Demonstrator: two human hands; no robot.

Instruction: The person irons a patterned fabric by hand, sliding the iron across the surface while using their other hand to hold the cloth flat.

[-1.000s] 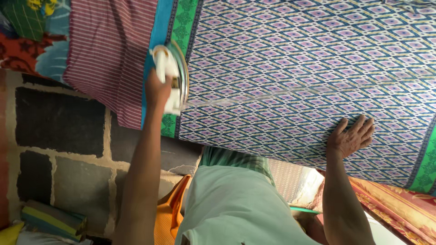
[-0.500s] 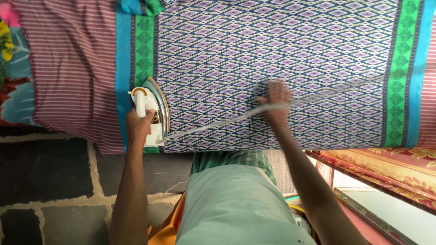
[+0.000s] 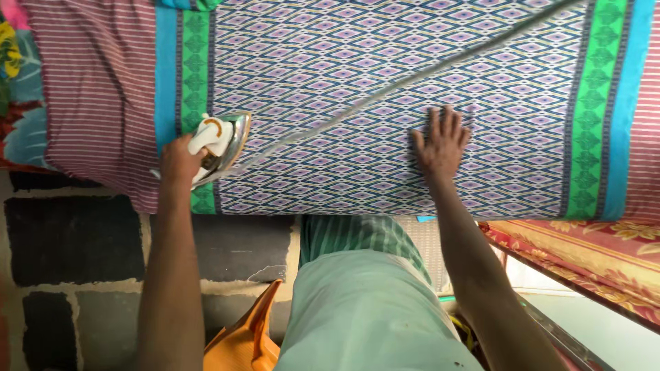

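Note:
My left hand (image 3: 180,159) grips the white handle of a clothes iron (image 3: 221,143) that rests on the green border at the left of a diamond-patterned cloth (image 3: 357,62). The iron's grey cord (image 3: 412,79) runs from it up to the top right across the cloth. My right hand (image 3: 441,143) lies flat, fingers spread, on the cloth right of the middle.
A pink striped cloth (image 3: 96,96) lies under the patterned one on the left. A red and yellow flowered fabric (image 3: 591,251) sits at lower right. Below the table edge are a dark tiled floor (image 3: 69,240) and an orange object (image 3: 240,340).
The view has shifted. My right hand has moved along the cloth and lies flat with the cord no longer under it. The iron stays on the green border in my left hand.

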